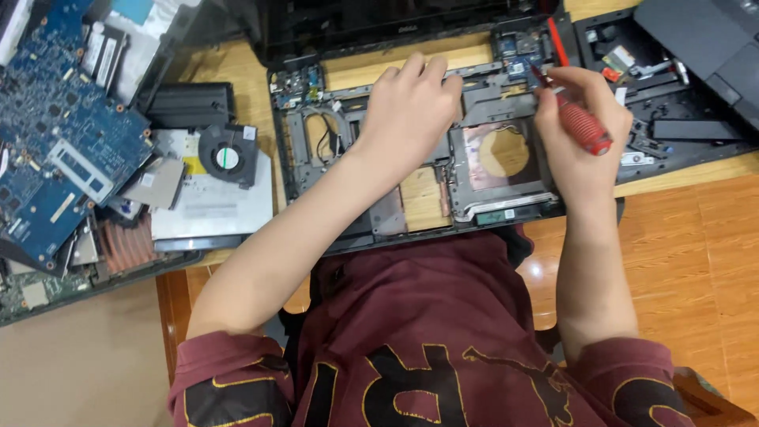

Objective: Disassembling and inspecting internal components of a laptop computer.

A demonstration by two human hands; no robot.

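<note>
A stripped laptop base frame (316,170) lies on a wooden table in front of me, its dark plastic ribs and a copper-coloured patch exposed. My left hand (407,111) rests flat on the middle of the frame, fingers pointing away from me. My right hand (581,130) grips a red-handled screwdriver (581,125). Its tip points up and left at a small blue circuit board (518,63) in the frame's far right corner.
At the left lie a large blue motherboard (55,142), a black fan (228,154), a silver optical drive (213,209) and a copper heatsink (126,245). Another opened dark laptop shell (680,103) sits at the right. The laptop lid (379,24) stands behind.
</note>
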